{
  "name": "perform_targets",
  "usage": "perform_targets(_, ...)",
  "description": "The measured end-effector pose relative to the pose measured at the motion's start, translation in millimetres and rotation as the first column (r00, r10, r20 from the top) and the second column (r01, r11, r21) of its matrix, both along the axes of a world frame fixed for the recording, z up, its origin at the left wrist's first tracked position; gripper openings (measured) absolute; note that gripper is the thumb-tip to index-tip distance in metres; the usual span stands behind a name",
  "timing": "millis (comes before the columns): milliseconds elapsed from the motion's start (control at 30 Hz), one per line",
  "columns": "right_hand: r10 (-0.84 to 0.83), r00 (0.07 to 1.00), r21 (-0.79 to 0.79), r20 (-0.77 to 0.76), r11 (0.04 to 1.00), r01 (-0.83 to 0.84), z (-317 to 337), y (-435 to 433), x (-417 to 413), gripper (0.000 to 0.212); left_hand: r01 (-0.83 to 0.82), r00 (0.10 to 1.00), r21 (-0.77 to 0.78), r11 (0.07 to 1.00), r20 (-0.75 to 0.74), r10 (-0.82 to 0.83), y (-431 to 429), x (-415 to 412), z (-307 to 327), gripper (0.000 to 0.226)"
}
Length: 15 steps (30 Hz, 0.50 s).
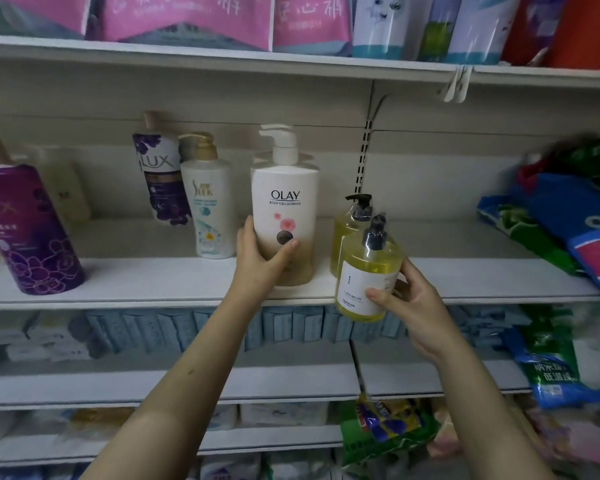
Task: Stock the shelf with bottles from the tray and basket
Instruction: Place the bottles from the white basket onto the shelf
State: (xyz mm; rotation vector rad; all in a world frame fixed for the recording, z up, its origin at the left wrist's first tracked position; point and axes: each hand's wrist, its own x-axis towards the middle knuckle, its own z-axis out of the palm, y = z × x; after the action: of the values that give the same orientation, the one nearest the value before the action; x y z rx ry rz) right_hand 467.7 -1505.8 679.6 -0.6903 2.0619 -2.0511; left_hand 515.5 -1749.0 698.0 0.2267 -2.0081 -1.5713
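Observation:
My left hand [260,258] grips the lower part of a white Olay pump bottle [286,202] that stands on the middle shelf [153,282]. My right hand [409,303] holds a yellow pump bottle [368,271] with a black pump and white label, tilted slightly, at the shelf's front edge. Just behind it a second yellow pump bottle [347,230] stands on the shelf. No tray or basket is in view.
On the same shelf stand a white-and-teal pump bottle [210,206], a purple Lux bottle [160,178] and a larger purple Lux bottle [28,230] at far left. Blue and green bags [568,230] lie at the right. Pink packs fill the top shelf.

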Motion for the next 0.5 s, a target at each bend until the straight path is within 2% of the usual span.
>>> perform_targets(100,-0.017,0.999,0.045,-0.028,0.999,0.019,-1,-1,-5,0.082,0.029,0.999,0.010,1.000,-0.014,-0.028,-5,-6,-8,0.061)
perform_targets(300,0.026,0.999,0.059,-0.030,0.998,-0.024,2,-9,-23,0.080,0.108,0.994,0.092,0.990,-0.043,-0.105,-10,-16,-20,0.058)
perform_targets(500,0.052,0.998,0.071,-0.020,0.996,-0.050,1,-22,-54,0.081,0.121,0.992,0.106,0.987,-0.049,-0.117,-13,-15,-22,0.050)
